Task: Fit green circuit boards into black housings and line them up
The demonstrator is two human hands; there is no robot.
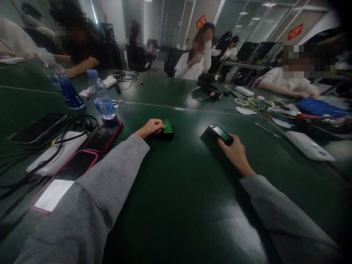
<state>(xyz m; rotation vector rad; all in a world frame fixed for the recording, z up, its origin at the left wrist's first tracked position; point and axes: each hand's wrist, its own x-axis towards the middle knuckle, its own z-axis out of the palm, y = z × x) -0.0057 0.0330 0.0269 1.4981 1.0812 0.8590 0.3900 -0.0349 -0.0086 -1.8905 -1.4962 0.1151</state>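
Note:
My left hand [154, 127], in a grey sleeve, has its fingers curled and pressed together at the left edge of a green circuit board [167, 125]. The board lies on top of a small black box [165, 136] on the table. What the fingertips pinch, if anything, is hidden. To the right, my right hand [234, 149] is wrapped round the near end of a small black phone-like device [220, 132]. Its glossy upper face shows white and dark green, and it is tilted toward me.
On the left lie phones in red [106, 135] and pink [82, 161] cases, a white power bank [57, 156] with black cables, and a water bottle [103, 99] beside a blue-labelled bottle [64, 88]. A wrench-like tool [267, 130], white device [309, 145] and tangled wires lie right. People sit beyond.

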